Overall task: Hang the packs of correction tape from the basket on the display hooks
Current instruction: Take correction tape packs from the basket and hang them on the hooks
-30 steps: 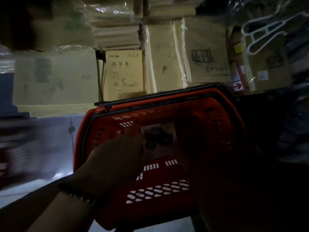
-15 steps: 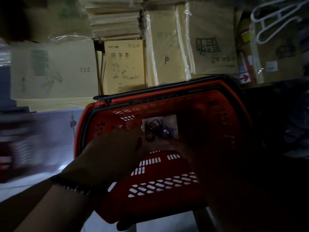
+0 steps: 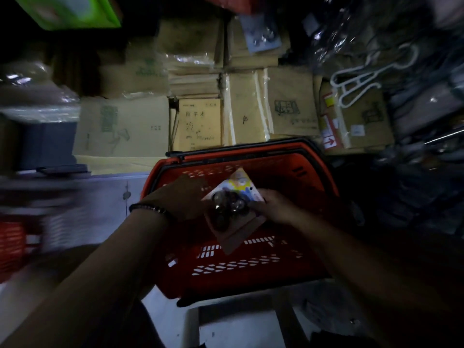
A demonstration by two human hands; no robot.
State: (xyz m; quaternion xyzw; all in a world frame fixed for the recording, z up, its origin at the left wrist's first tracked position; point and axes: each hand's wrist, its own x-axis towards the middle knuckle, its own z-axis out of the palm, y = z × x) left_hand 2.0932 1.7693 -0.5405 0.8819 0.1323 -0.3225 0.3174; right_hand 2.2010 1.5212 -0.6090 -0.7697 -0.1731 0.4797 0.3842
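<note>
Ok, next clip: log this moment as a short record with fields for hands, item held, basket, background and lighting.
left hand: grips the pack's left side; beaded bracelet on wrist
right hand: holds the pack's right edge
item held: pack of correction tape, tilted, above the basket
basket: red, slotted, black handles folded at the rim; other contents not discernible
background: stacked brown notebooks, white hanger
display hooks: not visible
lighting: dim, blurred at left

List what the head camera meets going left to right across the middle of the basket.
Beaded bracelet → left hand → pack of correction tape → right hand → basket's right wall.
</note>
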